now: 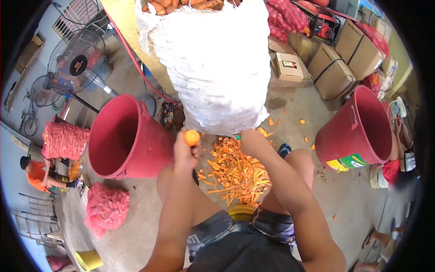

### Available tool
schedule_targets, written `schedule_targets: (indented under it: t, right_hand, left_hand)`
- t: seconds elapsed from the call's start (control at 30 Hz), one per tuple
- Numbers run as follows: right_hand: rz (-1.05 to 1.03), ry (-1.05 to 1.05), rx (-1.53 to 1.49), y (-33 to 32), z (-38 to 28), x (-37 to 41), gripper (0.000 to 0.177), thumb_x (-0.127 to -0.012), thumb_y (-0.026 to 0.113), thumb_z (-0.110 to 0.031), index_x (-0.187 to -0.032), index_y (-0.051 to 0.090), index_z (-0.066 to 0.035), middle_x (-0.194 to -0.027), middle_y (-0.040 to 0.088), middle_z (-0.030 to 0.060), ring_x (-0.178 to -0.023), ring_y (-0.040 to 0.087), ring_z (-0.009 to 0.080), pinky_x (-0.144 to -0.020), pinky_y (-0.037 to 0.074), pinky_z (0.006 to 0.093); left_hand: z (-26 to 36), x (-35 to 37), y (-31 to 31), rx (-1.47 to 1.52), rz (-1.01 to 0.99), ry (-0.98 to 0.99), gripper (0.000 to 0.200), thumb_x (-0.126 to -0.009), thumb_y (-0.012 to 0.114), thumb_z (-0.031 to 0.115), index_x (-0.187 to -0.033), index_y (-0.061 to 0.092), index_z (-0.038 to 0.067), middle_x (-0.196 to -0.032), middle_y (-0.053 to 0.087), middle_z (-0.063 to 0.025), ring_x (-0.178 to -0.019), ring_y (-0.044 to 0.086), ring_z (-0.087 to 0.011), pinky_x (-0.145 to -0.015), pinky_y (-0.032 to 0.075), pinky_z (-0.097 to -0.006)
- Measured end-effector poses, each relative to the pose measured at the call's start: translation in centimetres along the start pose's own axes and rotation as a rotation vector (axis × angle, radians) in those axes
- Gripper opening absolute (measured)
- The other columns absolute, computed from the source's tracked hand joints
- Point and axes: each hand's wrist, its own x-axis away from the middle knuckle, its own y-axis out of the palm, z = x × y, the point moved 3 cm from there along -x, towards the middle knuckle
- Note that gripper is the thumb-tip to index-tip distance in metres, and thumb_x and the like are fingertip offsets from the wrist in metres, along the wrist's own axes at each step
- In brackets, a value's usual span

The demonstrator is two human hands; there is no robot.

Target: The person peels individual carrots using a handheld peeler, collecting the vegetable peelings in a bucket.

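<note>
My left hand (185,152) is closed around a carrot (191,138), whose round orange cut end faces up. My right hand (252,143) is closed too, and a small green object (238,137) pokes out at its fingers; most of it is hidden, so its kind does not show. On the floor between my legs lies a heap of carrot peelings and cut ends (240,174). Just beyond both hands stands a tall white sack (217,68), with whole carrots (195,4) showing at its open top.
Red bins stand on my left (145,149) and right (335,136). Pink mesh sacks (108,206), a fan (77,63) and a yellow bucket (89,260) are to the left. Cardboard boxes (333,72) sit at back right. A person in orange (38,174) works far left; others are at right.
</note>
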Motion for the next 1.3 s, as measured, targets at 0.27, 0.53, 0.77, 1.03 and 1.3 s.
schedule_targets:
  t: [0.27,0.53,0.77,1.03,1.3]
  right_hand:
    - [0.003,-0.175,0.180,-6.0,1.2,0.9,0.017,-0.079,0.076,-0.005,-0.094,0.080,0.001,-0.096,0.077,0.0245,-0.097,0.077,0.0388,-0.084,0.062,0.0470]
    - [-0.164,0.096,0.222,-0.2,15.7,-8.0,0.028,-0.087,0.065,-0.011,-0.111,0.078,-0.002,-0.112,0.076,0.0240,-0.108,0.073,0.0402,-0.091,0.058,0.0484]
    - [-0.266,-0.018,0.074,-3.0,11.1,-6.2,0.034,-0.089,0.060,-0.007,-0.121,0.074,-0.002,-0.123,0.073,0.0247,-0.115,0.070,0.0409,-0.094,0.058,0.0495]
    - [-0.198,-0.100,0.014,-4.3,9.6,-6.6,0.032,-0.090,0.062,-0.011,-0.118,0.075,-0.009,-0.114,0.075,0.0220,-0.108,0.071,0.0416,-0.092,0.056,0.0507]
    - [-0.218,-0.100,0.021,-5.2,8.3,-6.1,0.037,-0.088,0.058,-0.006,-0.121,0.074,-0.005,-0.116,0.075,0.0233,-0.112,0.071,0.0401,-0.096,0.057,0.0488]
  left_hand:
    - [13.2,1.0,-2.8,0.766,-0.573,0.522,0.087,-0.098,0.046,0.080,-0.140,0.061,0.005,-0.127,0.074,-0.0082,-0.077,0.058,-0.0158,-0.067,0.049,-0.0294]
    - [16.3,-1.6,7.8,0.124,-0.449,0.557,0.025,-0.109,0.059,0.031,-0.117,0.070,0.010,-0.100,0.067,-0.0008,-0.082,0.058,-0.0154,-0.076,0.047,-0.0321]
    - [29.9,-3.9,24.3,-0.911,0.045,1.250,0.030,-0.102,0.069,0.025,-0.120,0.074,0.001,-0.102,0.074,-0.0068,-0.094,0.066,-0.0186,-0.088,0.052,-0.0327]
    - [37.7,-14.9,28.7,-1.737,0.542,1.103,0.043,-0.096,0.069,0.045,-0.127,0.074,0.014,-0.123,0.076,-0.0145,-0.123,0.068,-0.0348,-0.102,0.055,-0.0465]
    - [36.4,-14.8,29.3,-1.732,0.720,1.059,0.048,-0.090,0.073,0.047,-0.125,0.070,0.014,-0.128,0.074,-0.0168,-0.125,0.068,-0.0344,-0.102,0.055,-0.0474]
